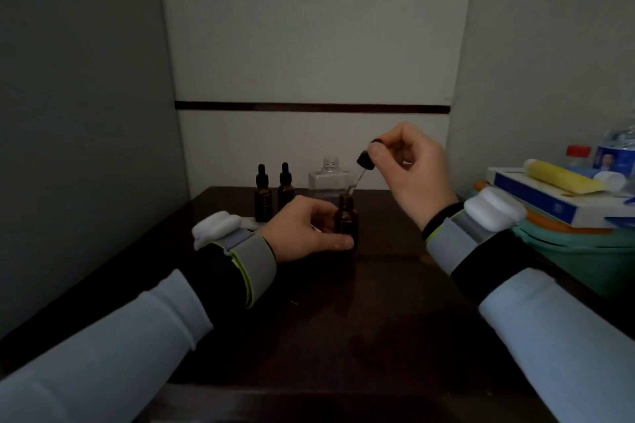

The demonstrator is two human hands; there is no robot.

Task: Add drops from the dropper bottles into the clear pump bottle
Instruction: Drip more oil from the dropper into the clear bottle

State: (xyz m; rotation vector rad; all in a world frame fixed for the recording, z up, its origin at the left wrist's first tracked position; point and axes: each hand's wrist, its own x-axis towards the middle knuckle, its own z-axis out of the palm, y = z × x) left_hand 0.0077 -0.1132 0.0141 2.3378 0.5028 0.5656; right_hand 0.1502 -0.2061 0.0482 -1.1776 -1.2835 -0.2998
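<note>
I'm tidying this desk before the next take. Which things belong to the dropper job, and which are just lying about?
In use: open amber bottle in left hand; dropper in right hand; clear bottle; two capped dropper bottles.
Lying about: yellow tube, box, green basin, water bottle.

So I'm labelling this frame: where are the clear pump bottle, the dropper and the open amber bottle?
clear pump bottle (329,180): head view, its shoulder.
dropper (365,161): head view, black collar.
open amber bottle (346,220): head view, glass body.
</note>
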